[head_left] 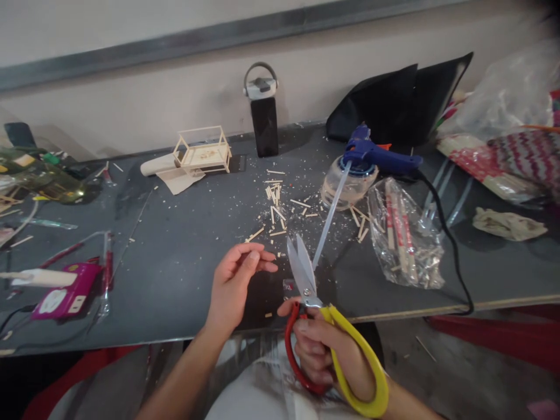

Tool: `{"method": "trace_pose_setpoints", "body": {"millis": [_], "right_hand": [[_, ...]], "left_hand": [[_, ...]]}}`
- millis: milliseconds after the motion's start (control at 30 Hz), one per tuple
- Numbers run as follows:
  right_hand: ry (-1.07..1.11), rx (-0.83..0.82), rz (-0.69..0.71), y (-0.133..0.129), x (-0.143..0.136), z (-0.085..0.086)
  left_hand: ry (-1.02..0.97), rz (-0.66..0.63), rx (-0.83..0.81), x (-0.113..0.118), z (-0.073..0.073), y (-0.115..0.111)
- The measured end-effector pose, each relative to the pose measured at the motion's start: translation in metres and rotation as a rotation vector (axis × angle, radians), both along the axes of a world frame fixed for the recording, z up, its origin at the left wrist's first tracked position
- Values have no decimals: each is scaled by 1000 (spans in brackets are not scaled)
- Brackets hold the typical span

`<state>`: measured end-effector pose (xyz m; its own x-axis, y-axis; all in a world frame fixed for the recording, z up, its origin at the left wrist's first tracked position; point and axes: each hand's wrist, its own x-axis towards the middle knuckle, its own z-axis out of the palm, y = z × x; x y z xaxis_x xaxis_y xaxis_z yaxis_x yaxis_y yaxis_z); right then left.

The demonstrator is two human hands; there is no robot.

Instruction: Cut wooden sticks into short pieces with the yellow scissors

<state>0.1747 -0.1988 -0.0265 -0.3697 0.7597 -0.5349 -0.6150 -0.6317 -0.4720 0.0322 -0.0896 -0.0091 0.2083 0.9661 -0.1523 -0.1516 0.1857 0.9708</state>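
My right hand (319,344) grips large scissors (303,274) by a red and yellow handle, the blades slightly parted and pointing up over the table's front edge. To their left, my left hand (236,280) has its thumb pressed to its curled fingers; whatever it may hold is too small or hidden to make out. Just beyond both hands, short wooden stick pieces (278,216) lie scattered among crumbs. A small frame built of thin sticks (203,154) stands farther back on the left, beside a piece of paper (178,179).
Against the wall stands a dark bottle (265,125). A blue glue gun (380,156) rests on a clear round container (345,189), its cord trailing right. Nearby lies a plastic bag of sticks (405,233). A magenta device (67,291) sits at the left of the grey table (166,262).
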Motion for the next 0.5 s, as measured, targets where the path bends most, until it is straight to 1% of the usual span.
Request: {"method": "trace_pose_setpoints", "body": {"millis": [67, 167, 233, 300, 400, 500], "right_hand": [[-6, 35, -10, -2, 1, 0], [-75, 142, 12, -5, 2, 2], [-168, 248, 51, -6, 4, 6], [-276, 324, 135, -6, 7, 12], [-410, 326, 281, -5, 11, 20], [-500, 332, 314, -5, 11, 26]], "left_hand": [[-5, -41, 14, -7, 4, -1], [-83, -132, -30, -16, 10, -3], [-160, -176, -52, -21, 12, -1], [-231, -200, -46, -26, 15, 2], [-304, -255, -16, -34, 19, 8], [-300, -349, -8, -43, 26, 13]]}}
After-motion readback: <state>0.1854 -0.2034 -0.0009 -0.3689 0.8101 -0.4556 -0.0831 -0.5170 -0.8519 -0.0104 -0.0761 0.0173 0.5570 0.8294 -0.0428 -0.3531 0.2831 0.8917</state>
